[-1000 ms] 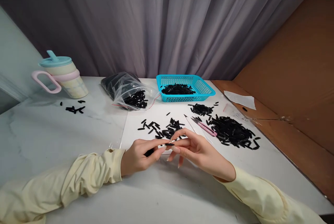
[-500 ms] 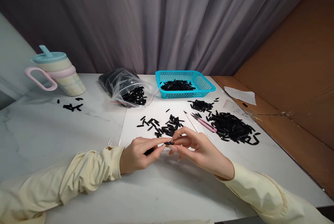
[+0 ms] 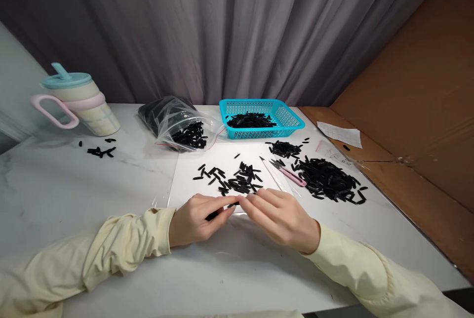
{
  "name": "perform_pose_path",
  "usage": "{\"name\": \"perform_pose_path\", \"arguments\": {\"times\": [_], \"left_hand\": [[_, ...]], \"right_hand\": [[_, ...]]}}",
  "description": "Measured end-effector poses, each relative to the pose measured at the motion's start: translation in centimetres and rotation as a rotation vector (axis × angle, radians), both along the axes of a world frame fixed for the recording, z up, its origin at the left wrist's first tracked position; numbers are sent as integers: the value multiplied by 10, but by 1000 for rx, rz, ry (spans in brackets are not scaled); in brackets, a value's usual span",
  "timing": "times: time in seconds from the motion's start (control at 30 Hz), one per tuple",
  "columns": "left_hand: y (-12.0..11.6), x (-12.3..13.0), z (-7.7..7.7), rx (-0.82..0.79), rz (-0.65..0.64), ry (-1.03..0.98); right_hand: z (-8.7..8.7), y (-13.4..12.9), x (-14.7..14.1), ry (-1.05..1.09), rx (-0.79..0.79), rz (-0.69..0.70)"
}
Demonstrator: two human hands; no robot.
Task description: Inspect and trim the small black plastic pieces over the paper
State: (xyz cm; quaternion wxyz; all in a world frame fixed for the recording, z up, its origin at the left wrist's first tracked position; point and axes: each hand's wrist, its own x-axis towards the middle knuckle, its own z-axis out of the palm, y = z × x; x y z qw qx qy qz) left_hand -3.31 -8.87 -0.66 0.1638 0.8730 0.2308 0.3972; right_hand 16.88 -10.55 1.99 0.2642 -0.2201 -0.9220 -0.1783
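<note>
Thumb and fingers of my left hand (image 3: 198, 218) pinch a small slim black piece (image 3: 232, 205), pointed at its ends. Something dark shows inside that palm, its shape unclear. My right hand (image 3: 283, 217) meets the left fingertips at the piece's right end, fingers pressed together; its thumb and whatever it grips are hidden. Just beyond the hands, similar loose black pieces (image 3: 242, 179) lie on a white sheet (image 3: 181, 187). Pink thread snips (image 3: 294, 178) and a white pointed stick (image 3: 270, 171) rest to the right of them.
Behind stand a blue basket (image 3: 264, 134) of black pieces and an opened zip bag (image 3: 168, 123) of them. A big heap (image 3: 328, 179) and a smaller one (image 3: 284, 148) lie right. A lidded cup (image 3: 98, 118) stands left, a cardboard wall (image 3: 414, 71) right.
My right hand has turned over, back upward, its raised fingers now lowered and together over the piece. My left hand stays nearly in place, still pinching it.
</note>
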Motion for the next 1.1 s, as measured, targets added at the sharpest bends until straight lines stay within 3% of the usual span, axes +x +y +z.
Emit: {"name": "perform_pose_path", "arguments": {"times": [0.13, 0.47, 0.63, 0.73, 0.9, 1.1], "left_hand": [[1, 0, 0, -24, -9, -8], [5, -2, 4, -411, -122, -8], [2, -2, 7, -506, -203, 1], [0, -2, 9, -583, -226, -7], [1, -2, 13, -884, -172, -69], [4, -1, 16, -1041, -118, -148]], "right_hand": [[0, 1, -4, -27, -13, 56], [-6, -3, 1, 411, -606, -29], [-3, -6, 1, 523, -836, -69], [0, -6, 1, 590, -830, -32], [2, -2, -1, 677, -828, 51], [-10, 1, -1, 681, -627, 38]]}}
